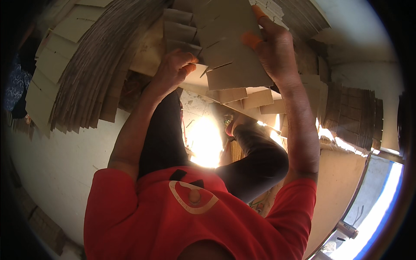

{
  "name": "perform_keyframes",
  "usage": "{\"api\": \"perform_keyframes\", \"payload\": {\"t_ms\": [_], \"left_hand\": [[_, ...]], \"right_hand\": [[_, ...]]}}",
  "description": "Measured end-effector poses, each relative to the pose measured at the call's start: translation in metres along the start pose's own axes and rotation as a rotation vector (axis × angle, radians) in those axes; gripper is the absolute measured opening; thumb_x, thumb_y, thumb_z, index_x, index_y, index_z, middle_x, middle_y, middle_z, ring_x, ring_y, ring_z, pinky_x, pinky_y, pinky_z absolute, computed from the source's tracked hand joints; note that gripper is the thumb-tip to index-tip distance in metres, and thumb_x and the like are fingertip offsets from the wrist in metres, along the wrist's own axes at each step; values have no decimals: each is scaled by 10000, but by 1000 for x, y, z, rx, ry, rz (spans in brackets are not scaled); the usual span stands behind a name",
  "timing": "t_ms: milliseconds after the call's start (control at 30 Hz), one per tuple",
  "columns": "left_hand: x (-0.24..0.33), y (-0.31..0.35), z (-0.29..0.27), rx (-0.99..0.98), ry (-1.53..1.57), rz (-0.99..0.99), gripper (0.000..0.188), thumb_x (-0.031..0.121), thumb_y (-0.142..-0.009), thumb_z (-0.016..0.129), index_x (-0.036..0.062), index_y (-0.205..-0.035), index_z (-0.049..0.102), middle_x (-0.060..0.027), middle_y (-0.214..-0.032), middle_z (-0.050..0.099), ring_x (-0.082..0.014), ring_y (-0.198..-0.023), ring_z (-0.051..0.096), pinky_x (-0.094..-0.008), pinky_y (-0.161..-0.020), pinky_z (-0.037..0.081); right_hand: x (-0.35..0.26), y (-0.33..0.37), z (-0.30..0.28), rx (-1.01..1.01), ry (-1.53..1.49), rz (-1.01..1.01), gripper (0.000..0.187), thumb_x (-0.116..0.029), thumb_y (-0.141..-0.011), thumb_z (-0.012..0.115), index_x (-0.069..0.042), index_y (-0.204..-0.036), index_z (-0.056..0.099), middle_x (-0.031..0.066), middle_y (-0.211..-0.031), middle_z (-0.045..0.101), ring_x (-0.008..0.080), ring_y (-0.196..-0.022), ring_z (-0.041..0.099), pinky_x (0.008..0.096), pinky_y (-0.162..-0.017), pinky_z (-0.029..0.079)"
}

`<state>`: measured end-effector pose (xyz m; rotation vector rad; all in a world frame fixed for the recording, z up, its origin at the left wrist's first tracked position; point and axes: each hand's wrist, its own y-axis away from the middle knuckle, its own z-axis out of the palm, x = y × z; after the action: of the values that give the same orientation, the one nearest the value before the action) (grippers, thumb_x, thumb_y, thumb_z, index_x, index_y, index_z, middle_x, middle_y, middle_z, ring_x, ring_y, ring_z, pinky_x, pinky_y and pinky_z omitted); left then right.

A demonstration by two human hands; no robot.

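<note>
My left hand (pixel 173 67) pinches the lower left corner of a brown slotted cardboard sheet (pixel 229 47). On the sheet's right side my right hand (pixel 274 45) grips the edge, with orange covers on the thumb and a fingertip. The sheet is held up in front of me, over more cardboard pieces (pixel 255 99) that lie just below it. I wear a red shirt and dark trousers, and one knee is bent under my right forearm.
A tall leaning stack of flat cardboard sheets (pixel 91 65) fans out at the left. More cardboard stacks (pixel 353 117) stand at the right against a pale wall. Bright sunlight falls on the floor (pixel 203 141) between my legs. A person in dark patterned cloth (pixel 15 82) is at the far left.
</note>
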<state>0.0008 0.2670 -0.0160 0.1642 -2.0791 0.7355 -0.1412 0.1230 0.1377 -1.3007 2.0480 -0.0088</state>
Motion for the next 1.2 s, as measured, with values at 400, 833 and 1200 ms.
{"api": "perform_keyframes", "payload": {"t_ms": [400, 833, 1200], "left_hand": [[1, -1, 4, 7, 32, -33, 123, 6, -714, 651, -3, -835, 631, -121, -799, 645, -291, -777, 565, -377, -695, 467], [-2, -3, 6, 4, 46, -61, 142, 8, -720, 637, -8, -861, 637, -136, -817, 643, -307, -807, 569, -384, -713, 467], [-5, -1, 3, -28, 29, -96, 178, -41, -752, 628, -14, -927, 643, -111, -843, 578, -210, -743, 585, -306, -635, 475]], "right_hand": [[34, -10, 52, -175, 49, -85, 193, 32, -726, 563, 30, -919, 576, 161, -784, 606, 240, -707, 592, 324, -703, 489], [29, -15, 73, -225, 92, -160, 311, -2, -756, 584, 94, -1025, 462, 226, -750, 588, 369, -707, 592, 408, -611, 477], [-18, 17, 53, -354, 298, -54, 516, 16, -749, 571, 111, -1220, 384, 220, -768, 620, 368, -722, 634, 419, -585, 507]]}}
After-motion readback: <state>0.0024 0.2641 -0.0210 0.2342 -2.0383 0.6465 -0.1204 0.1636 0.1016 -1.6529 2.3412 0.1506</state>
